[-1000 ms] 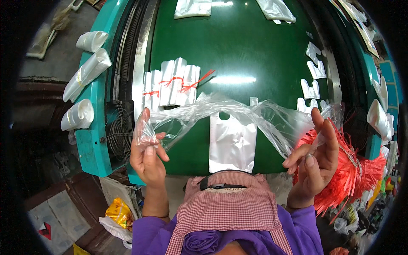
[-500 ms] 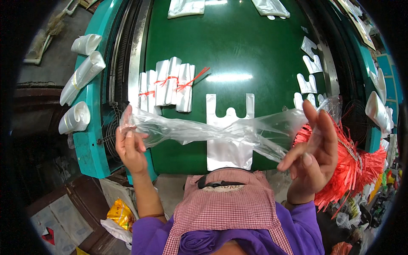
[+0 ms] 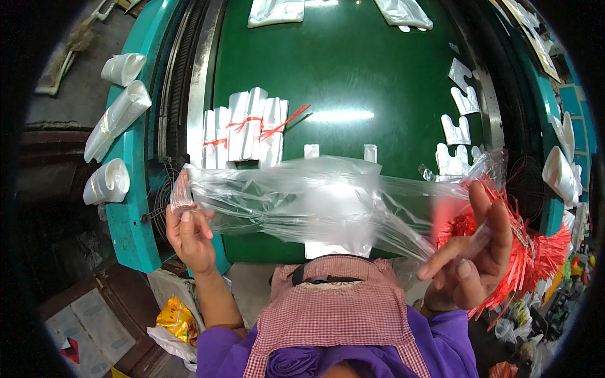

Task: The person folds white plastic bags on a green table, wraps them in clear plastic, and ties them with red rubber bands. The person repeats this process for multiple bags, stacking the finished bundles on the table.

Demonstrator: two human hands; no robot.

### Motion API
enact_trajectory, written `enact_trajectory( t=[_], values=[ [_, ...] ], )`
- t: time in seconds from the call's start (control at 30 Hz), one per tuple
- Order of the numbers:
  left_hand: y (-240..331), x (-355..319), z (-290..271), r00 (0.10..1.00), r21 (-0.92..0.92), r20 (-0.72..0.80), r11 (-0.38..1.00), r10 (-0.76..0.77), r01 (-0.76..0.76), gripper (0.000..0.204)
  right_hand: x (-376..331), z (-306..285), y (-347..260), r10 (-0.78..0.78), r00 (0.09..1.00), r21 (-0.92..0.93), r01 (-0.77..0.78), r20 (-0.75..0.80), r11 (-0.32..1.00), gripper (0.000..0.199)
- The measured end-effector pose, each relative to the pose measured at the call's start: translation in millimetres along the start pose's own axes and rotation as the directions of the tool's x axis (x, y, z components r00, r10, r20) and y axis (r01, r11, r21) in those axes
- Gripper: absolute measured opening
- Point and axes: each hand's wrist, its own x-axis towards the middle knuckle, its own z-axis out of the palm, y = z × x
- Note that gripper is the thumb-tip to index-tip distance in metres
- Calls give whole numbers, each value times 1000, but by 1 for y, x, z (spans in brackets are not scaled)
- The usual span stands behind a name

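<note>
A clear, thin plastic bag [image 3: 277,195] is stretched sideways between my hands, above the near end of the green table. My left hand [image 3: 192,242] grips one end, with film wrapped over its fingertips. At the other end, my right hand [image 3: 476,261] has its fingers curled, the film drawn over them and pinched near the thumb. Beneath the film lies a flat stack of white vest-shaped bags [image 3: 338,250]; its two handles show past the film's far edge and its middle is seen only blurred through it.
Rolled white bag bundles tied with red strips [image 3: 249,126] lie on the green table [image 3: 353,82] at left. White cut-off pieces [image 3: 455,129] line its right side. A bunch of red plastic strips [image 3: 523,258] hangs by my right hand. Rolled bags [image 3: 118,120] rest on the teal side frame.
The bag has spread from a narrow twisted band into a broader sheet, covering more of the white stack. Both hands have moved slightly outward and toward me.
</note>
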Motion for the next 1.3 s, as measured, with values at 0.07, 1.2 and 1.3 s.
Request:
enact_trajectory(
  t=[0.07,1.2,1.3],
  values=[
    [1,1,15,999,43,12,998,42,-43,20,3,2,8,23,1000,-20,-23,-6,1000,72],
    [-58,-74,68,668,18,744,999,19,-48,18,25,2,185,704,631,820,-559,325,123,15],
    [-64,-89,62,720,55,693,999,-39,1,17,25,-7,208,670,639,824,-562,379,69,15]
  ],
)
